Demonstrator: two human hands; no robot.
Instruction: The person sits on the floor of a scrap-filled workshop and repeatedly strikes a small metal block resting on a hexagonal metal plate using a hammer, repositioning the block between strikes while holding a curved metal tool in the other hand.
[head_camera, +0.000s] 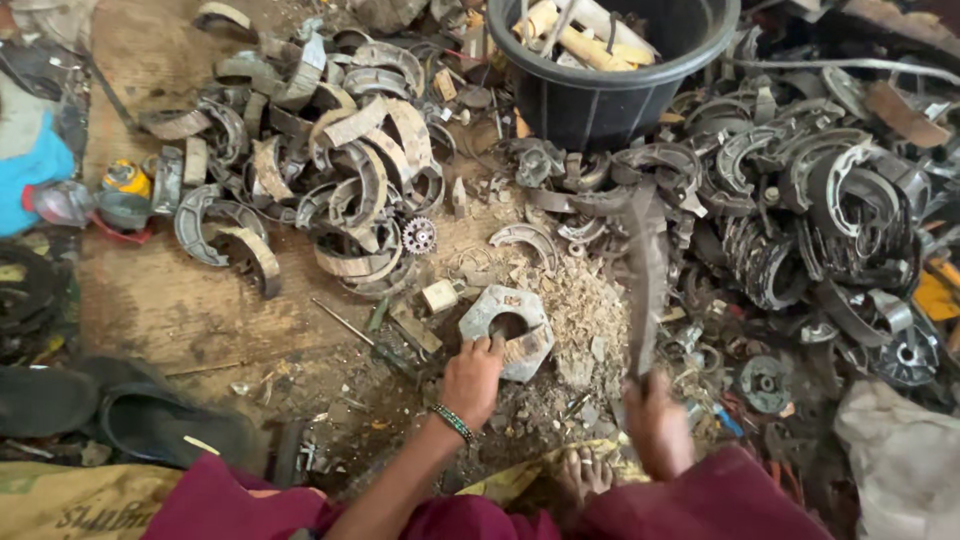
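So the person is sitting on the ground with the left hand (472, 378) pressing down on a chunky metal ring (508, 330) with flat outer sides, fingers curled over its near edge. The ring is lying flat on the dirt right in front of them, at the edge of a pile of pale crumbly chips (580, 310). The right hand (655, 420) is clamped around the handle of a long dark blade (645, 280) that's blurring a bit, so it's probably swinging.

That ring is looking thick and solid, so I'd guess heavy, totally stiff and not fragile at all. The near rim seems the sensible spot to pin it, fingers clear of the hole. The blade looks hefty too, gripped at the very end.

All around, curved brake shoes (350, 180) are piling up in heaps, and there's a small gear (418, 236) among them. A black bucket (600, 90) at the top is holding pale sticks. Packaging-wise: a yellow-topped can (125, 185) on the left, and a tan sack (80, 500) with dark printing at the bottom left corner.
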